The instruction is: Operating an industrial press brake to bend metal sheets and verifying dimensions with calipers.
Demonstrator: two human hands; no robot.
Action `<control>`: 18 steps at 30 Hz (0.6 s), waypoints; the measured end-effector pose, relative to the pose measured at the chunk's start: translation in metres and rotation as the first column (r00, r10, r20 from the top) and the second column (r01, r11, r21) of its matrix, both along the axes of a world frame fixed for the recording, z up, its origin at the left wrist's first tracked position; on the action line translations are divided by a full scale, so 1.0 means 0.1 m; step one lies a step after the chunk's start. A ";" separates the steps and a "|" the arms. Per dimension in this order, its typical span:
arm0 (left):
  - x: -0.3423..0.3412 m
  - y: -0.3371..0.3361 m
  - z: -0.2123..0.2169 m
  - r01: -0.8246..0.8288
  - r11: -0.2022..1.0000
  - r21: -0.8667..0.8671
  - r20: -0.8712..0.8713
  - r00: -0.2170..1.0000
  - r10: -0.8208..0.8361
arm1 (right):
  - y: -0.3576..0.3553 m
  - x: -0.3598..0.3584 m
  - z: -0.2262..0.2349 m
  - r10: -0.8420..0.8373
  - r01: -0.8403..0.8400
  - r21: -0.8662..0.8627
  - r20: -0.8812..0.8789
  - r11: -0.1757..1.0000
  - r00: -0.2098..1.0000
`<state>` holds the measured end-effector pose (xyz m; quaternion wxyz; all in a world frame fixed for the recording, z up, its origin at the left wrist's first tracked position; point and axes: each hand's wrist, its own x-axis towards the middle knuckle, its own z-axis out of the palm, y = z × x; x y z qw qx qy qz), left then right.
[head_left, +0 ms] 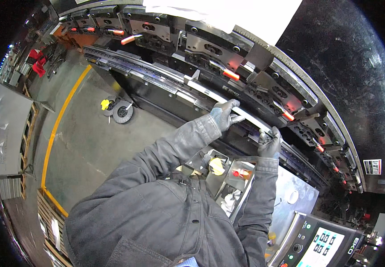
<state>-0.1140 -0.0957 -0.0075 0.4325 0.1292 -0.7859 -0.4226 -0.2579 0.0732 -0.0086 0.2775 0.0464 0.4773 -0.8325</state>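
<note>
A long, narrow, bright metal strip (253, 119) lies along the lower tool rail of a press brake, running slantwise in front of me. My left hand (225, 115), in a grey glove, is at the strip's middle, its fingers over the strip and the thumb on the near side. Closer to the strip's right end, my gloved right hand (269, 142) has its fingers bent and pinched at the edge. My own fingers partly cover the contact at both places. Above the strip hangs the row of upper tool clamps (214, 48) with orange-red handles.
A control panel (319, 242) with a lit screen stands at lower right, beside a metal tabletop (295, 189). Between my arms sits an open tray (232, 189) of small items. Dark round pedals (123, 112) lie on the floor at left, near a yellow line (59, 129).
</note>
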 end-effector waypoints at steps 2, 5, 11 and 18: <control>0.00 0.01 0.02 0.016 0.999 0.038 0.025 1.000 -0.017 | -0.03 -0.03 0.00 0.006 -0.006 -0.001 0.005 1.000 1.000; 0.01 0.01 0.04 0.029 0.996 0.078 0.051 0.998 -0.033 | -0.05 -0.05 0.00 0.014 -0.014 -0.002 0.017 1.000 1.000; 0.01 0.01 0.13 0.048 0.980 0.195 0.096 0.993 -0.067 | -0.06 -0.06 -0.02 0.021 -0.021 0.001 0.047 1.000 0.999; 0.04 0.01 0.30 0.065 0.837 0.543 0.160 0.971 -0.180 | -0.06 -0.04 -0.04 0.029 -0.028 -0.004 0.080 1.000 0.996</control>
